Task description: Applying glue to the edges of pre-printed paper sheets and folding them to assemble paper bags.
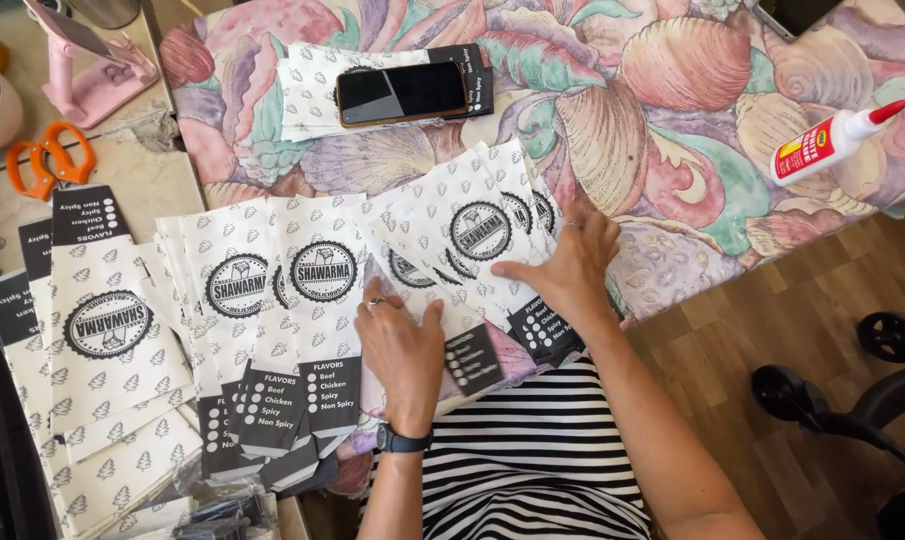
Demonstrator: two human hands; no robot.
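Several white paper bags (325, 300) with a round black emblem and black bottom bands lie fanned out on a table covered by a shell-patterned cloth (663, 110). My left hand (401, 340), with a ring and a dark wristwatch, rests flat on the bags near the table's front edge. My right hand (565, 262), also ringed, presses flat on the right-hand fan of bags (478, 225). Neither hand grips anything.
A dark phone (401, 92) lies on another stack of bags at the back. A white glue bottle (835, 140) with a red tip lies at the right. Orange scissors (45, 158), a pink phone stand (91, 70) and more bags (103, 350) sit on the left counter. A black wheeled frame (863, 395) stands on the wooden floor.
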